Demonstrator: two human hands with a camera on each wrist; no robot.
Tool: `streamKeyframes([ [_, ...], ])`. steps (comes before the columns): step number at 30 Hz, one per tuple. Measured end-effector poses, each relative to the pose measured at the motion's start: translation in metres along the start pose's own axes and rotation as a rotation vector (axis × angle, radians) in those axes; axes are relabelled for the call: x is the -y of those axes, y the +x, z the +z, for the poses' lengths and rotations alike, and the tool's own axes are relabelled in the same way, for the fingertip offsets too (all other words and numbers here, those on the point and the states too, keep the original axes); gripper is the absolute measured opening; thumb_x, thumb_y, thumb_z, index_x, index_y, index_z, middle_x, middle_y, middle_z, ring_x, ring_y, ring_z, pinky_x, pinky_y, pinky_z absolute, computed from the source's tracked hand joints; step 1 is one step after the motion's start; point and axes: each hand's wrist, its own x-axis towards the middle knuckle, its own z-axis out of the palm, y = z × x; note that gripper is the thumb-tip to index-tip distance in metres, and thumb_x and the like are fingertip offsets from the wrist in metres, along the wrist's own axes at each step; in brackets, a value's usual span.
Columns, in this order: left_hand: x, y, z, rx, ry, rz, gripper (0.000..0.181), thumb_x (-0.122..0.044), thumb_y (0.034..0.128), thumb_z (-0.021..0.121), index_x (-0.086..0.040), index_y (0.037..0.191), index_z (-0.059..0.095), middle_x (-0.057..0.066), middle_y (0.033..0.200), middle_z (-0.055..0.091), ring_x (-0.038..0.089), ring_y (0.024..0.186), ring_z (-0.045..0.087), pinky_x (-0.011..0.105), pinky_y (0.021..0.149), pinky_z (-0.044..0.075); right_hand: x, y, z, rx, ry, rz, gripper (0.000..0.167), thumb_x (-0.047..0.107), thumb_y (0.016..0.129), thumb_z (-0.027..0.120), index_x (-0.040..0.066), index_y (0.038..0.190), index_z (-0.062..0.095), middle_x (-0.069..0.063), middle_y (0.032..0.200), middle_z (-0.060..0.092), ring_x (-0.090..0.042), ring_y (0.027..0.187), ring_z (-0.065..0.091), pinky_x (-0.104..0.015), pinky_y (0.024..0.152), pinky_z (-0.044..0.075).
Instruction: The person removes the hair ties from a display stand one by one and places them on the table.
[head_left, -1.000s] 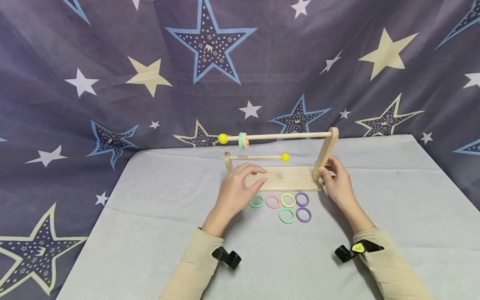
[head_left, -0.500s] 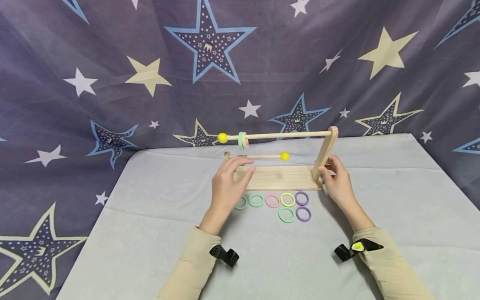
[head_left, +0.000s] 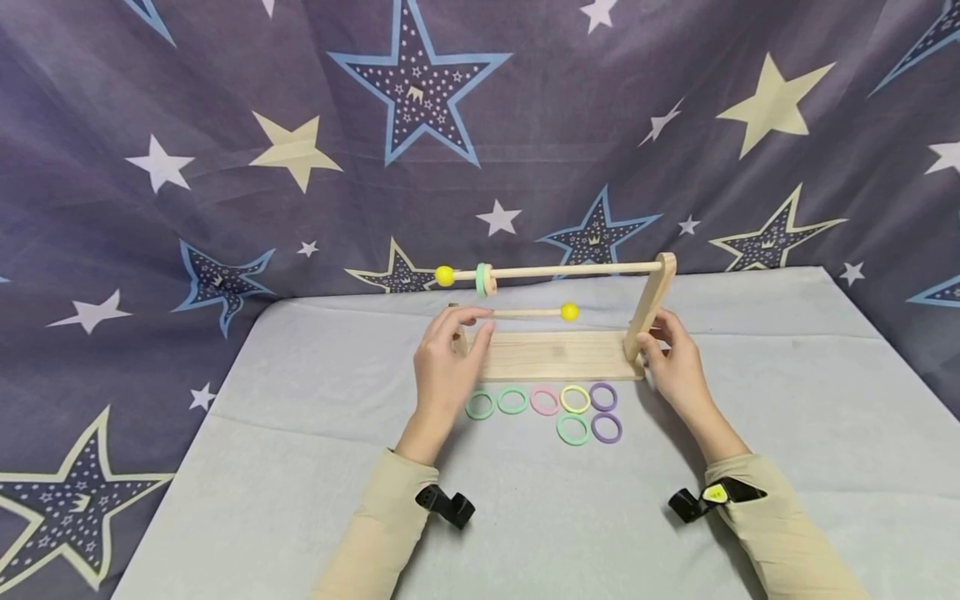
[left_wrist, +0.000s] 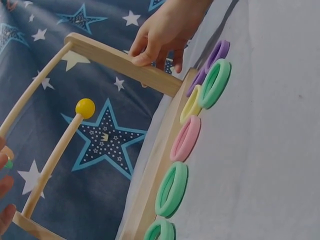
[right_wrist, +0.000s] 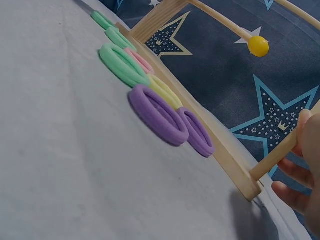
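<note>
A wooden stand carries a long upper rod and a shorter lower rod, each tipped with a yellow ball. Green and peach rings hang on the upper rod near its ball. My right hand pinches the tall right post between thumb and fingers. At the short left post, my left hand is held with thumb and fingers apart, nothing visibly gripped. Only its fingertips enter the left wrist view.
Several loose hair-tie-like rings lie before the base: green, pink, yellow and purple. A grey cloth covers the table. Behind it hangs a star-patterned curtain.
My left hand has drifted left along the stand to the short post, uncovering the leftmost green ring and more of the base. The right hand keeps its hold on the tall post.
</note>
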Motion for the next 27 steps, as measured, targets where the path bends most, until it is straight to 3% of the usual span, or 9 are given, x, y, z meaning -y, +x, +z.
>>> streamKeyframes([
  [6, 0.003, 0.003, -0.001, -0.015, -0.004, -0.056, 0.014, -0.020, 0.0904, 0.074, -0.013, 0.102, 0.073, 0.001, 0.100, 0.071, 0.017, 0.092, 0.063, 0.036, 0.076, 0.050, 0.000, 0.000, 0.000, -0.002, 0.008, -0.008, 0.038, 0.002, 0.096, 0.059, -0.009, 0.132, 0.049, -0.030, 0.119, 0.062, -0.040, 0.103, 0.060, -0.008, 0.072, 0.042],
  [10, 0.004, 0.005, -0.003, -0.022, -0.034, -0.109, 0.015, -0.020, 0.0912, 0.073, -0.012, 0.103, 0.073, 0.002, 0.100, 0.071, 0.017, 0.092, 0.063, 0.035, 0.076, 0.049, 0.001, -0.001, 0.000, -0.004, 0.005, -0.007, 0.038, 0.004, 0.096, 0.060, -0.008, 0.131, 0.050, -0.029, 0.119, 0.063, -0.033, 0.101, 0.061, -0.008, 0.072, 0.042],
  [17, 0.004, 0.009, -0.004, -0.024, -0.107, -0.173, 0.017, -0.021, 0.0920, 0.072, -0.012, 0.106, 0.073, 0.000, 0.102, 0.070, 0.018, 0.091, 0.062, 0.038, 0.077, 0.046, -0.002, 0.000, 0.000, -0.009, 0.008, -0.016, 0.040, 0.003, 0.095, 0.061, -0.008, 0.132, 0.050, -0.030, 0.118, 0.063, 0.008, 0.095, 0.052, -0.008, 0.072, 0.042],
  [19, 0.004, 0.011, -0.004, -0.022, -0.115, -0.186, 0.018, -0.022, 0.0921, 0.072, -0.012, 0.106, 0.072, 0.000, 0.102, 0.070, 0.020, 0.091, 0.062, 0.039, 0.077, 0.046, -0.002, 0.000, 0.001, -0.010, 0.008, -0.018, 0.040, -0.001, 0.094, 0.061, -0.010, 0.131, 0.050, -0.031, 0.117, 0.062, 0.014, 0.094, 0.048, -0.008, 0.072, 0.042],
  [27, 0.002, 0.016, -0.001, -0.025, -0.127, -0.210, 0.018, -0.024, 0.0918, 0.072, -0.012, 0.105, 0.072, 0.000, 0.100, 0.069, 0.025, 0.090, 0.063, 0.037, 0.076, 0.045, -0.003, 0.000, 0.001, -0.012, 0.003, -0.019, 0.039, -0.003, 0.094, 0.060, -0.011, 0.130, 0.049, -0.032, 0.118, 0.061, 0.013, 0.094, 0.048, -0.007, 0.072, 0.042],
])
